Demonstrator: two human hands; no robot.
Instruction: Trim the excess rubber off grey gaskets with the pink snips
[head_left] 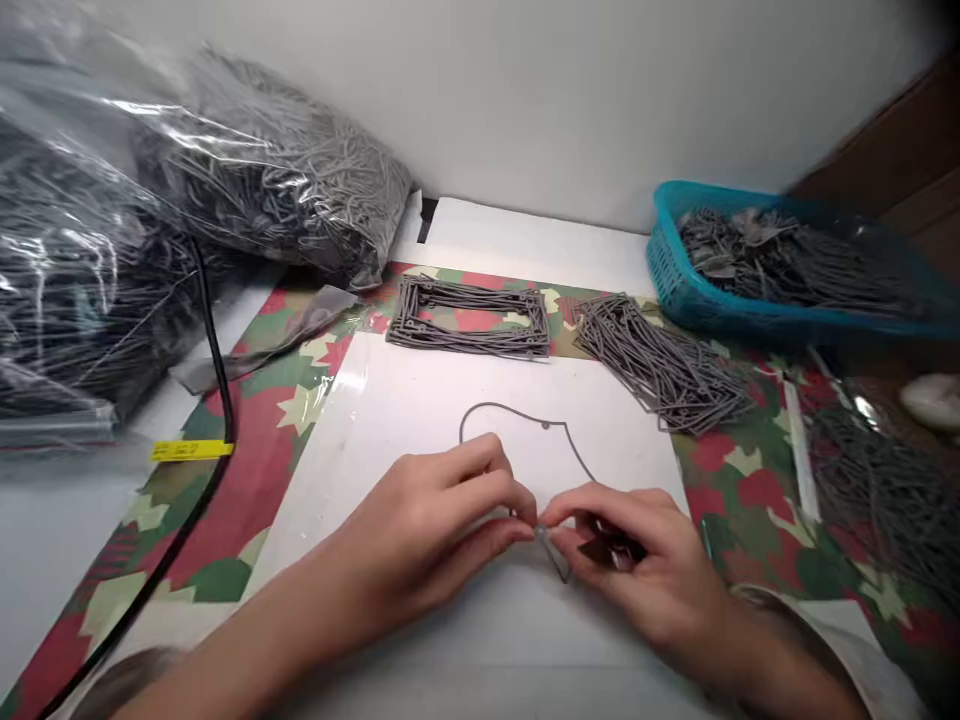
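Over the white sheet (390,410), my left hand (442,515) and my right hand (649,560) nearly meet, thumb and index finger of each pinched together. Between them they hold a thin grey rubber gasket (555,424), a narrow loop with a small round tab near one corner. Its far side bows up and away from my fingers, and a short bent piece hangs below the fingertips. What lies right inside the pinches is mostly hidden. Beyond the loop is a stack of rectangular grey gaskets (469,345); a looser pile of them (660,370) sits to its right.
Clear plastic bags (300,170) full of grey strips bulk at the left. A black cable (217,370) with a yellow label (192,451) crosses there. Back right stands a blue basket (664,255) of strips. More strips (892,500) lie at right on the patterned cloth (262,430).
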